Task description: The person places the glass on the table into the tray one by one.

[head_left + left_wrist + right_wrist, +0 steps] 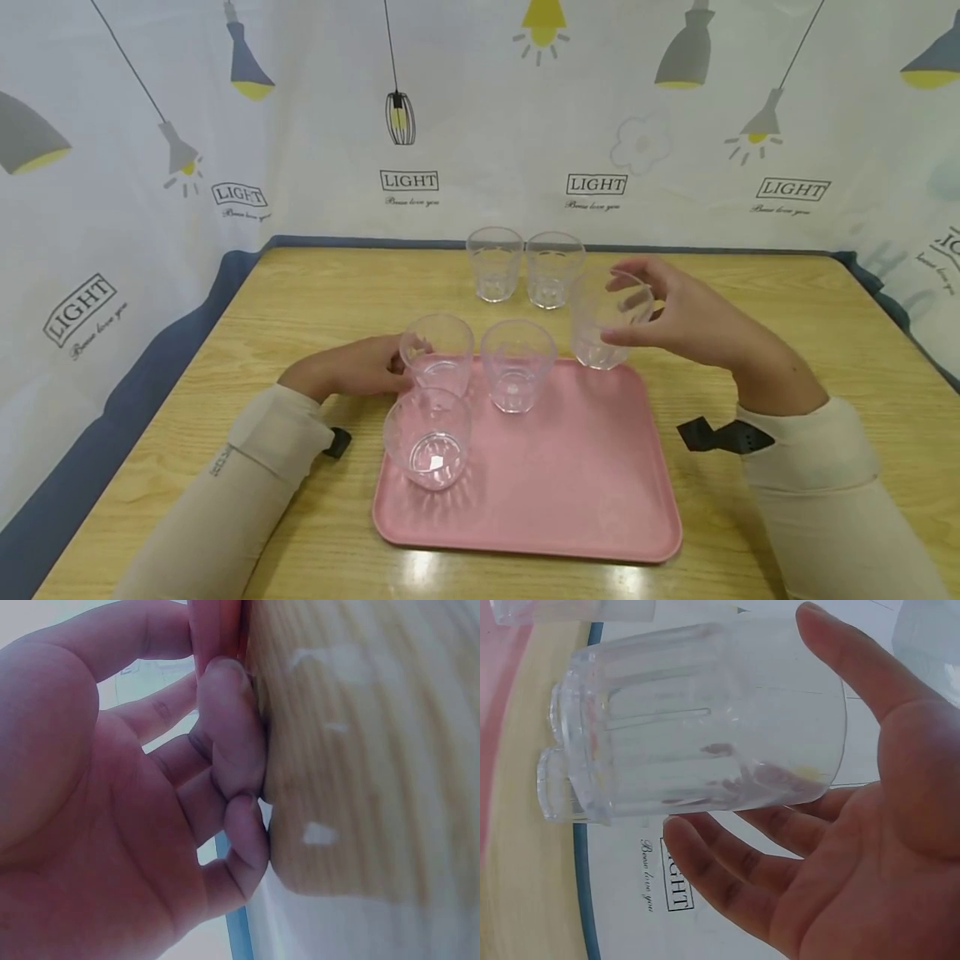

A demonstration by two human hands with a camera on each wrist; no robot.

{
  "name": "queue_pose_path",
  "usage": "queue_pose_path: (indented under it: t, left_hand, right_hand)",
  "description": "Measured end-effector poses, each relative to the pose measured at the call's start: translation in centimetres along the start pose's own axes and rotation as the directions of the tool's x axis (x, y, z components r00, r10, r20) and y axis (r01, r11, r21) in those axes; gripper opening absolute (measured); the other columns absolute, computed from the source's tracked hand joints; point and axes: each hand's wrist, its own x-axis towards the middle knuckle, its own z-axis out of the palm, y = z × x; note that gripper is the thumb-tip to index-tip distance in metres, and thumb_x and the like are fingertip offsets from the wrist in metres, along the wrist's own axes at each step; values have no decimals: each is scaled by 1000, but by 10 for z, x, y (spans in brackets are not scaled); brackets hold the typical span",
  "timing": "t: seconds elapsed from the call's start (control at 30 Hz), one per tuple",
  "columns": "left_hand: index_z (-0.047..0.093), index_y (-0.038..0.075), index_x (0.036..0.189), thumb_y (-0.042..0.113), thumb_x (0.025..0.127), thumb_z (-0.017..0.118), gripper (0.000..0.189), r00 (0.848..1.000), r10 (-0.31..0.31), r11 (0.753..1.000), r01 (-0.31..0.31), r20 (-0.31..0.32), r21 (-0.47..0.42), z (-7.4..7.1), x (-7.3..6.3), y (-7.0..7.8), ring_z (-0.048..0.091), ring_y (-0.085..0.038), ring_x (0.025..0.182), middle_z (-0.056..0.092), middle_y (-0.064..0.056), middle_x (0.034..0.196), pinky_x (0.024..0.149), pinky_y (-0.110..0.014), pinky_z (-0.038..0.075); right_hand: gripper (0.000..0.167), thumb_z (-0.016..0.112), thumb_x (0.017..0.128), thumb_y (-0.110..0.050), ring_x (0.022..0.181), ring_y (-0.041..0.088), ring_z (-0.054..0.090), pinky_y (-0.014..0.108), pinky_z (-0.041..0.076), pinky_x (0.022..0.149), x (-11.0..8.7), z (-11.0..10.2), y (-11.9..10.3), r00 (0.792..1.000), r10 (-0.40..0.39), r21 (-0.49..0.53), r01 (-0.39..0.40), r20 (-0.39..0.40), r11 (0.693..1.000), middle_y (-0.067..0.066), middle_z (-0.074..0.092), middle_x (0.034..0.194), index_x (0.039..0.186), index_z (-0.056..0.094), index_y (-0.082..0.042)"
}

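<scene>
My right hand (686, 321) holds a clear cup (600, 329) between thumb and fingers, upright at the back right corner of the pink tray (573, 487). In the right wrist view, the thumb lies on one side of this cup (682, 720) and the fingers on the other. At the tray's back left corner, my left hand (367, 367) grips the tray edge (216, 630). Three more clear cups stand on the tray's back and left part: one beside my left fingers (441, 346), a middle cup (517, 367) and a front cup (429, 446).
Behind the tray, two clear cups, a left one (494, 267) and a right one (555, 271), stand side by side near the back edge of the wooden table (337, 287). A white cloth (495, 100) printed with lamps hangs behind and around the table.
</scene>
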Motion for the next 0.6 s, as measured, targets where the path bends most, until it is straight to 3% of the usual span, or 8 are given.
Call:
queue_pose_path:
  t: [0.17, 0.4, 0.6]
  left_hand:
    - [53, 17, 134, 23, 95, 63, 41, 1000, 7, 1000, -7, -2, 3, 1, 2, -3, 51, -17, 88, 55, -3, 97, 79, -33, 43]
    - [53, 17, 134, 24, 95, 62, 41, 1000, 11, 1000, -11, -3, 7, 0, 2, -3, 49, -17, 84, 53, -2, 93, 76, -32, 42]
    - [53, 17, 135, 22, 95, 62, 41, 1000, -1, 1000, 1, -6, 5, 0, 2, -2, 49, -16, 81, 52, -2, 90, 73, -31, 42]
  right_hand:
    - [76, 82, 83, -27, 122, 29, 56, 40, 50, 91, -7, 0, -8, 999, -26, -11, 27, 42, 1000, 8, 52, 140, 144, 38, -13]
    - [73, 84, 81, -32, 116, 24, 59, 48, 45, 95, -15, 0, -15, 994, -63, -74, 70, 94, 995, 3, 56, 135, 139, 43, -14]
    - [72, 84, 80, -36, 112, 21, 57, 47, 45, 93, -21, 1, -19, 978, -102, -115, 125, 182, 985, 0, 57, 131, 137, 44, -16]
